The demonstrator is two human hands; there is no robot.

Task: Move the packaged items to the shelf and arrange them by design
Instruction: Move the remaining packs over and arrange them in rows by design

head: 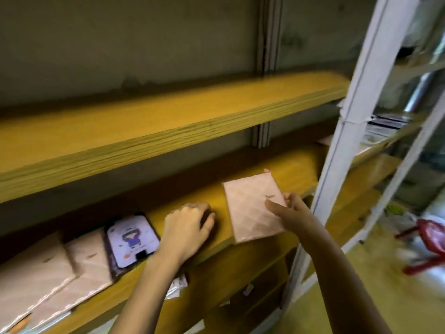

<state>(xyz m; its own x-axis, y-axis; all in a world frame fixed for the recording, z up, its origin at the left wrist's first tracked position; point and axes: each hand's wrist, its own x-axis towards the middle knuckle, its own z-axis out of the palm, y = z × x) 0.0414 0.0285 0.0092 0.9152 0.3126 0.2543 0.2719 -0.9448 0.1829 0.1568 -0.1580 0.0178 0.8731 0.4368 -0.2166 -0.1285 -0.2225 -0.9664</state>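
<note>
My right hand (pixel 287 208) grips a pale pink quilted packet (pixel 252 206) by its right edge, thumb on its face, holding it just above the middle wooden shelf (pixel 296 169). My left hand (pixel 186 227) rests with loosely curled fingers on the bare shelf board left of that packet and holds nothing. Further left on the same shelf lies a dark-edged packet with a purple cartoon figure (pixel 132 239). Beside it lie two pale pink packets (pixel 89 259) (pixel 31 276), overlapping each other.
An upper wooden shelf (pixel 144 126) runs across above. A white metal upright (pixel 342 141) stands at the right, with another rack of stacked items (pixel 385 126) behind it. A red stool (pixel 431 244) sits on the floor at the right. Small packets (pixel 177 285) show on the shelf below.
</note>
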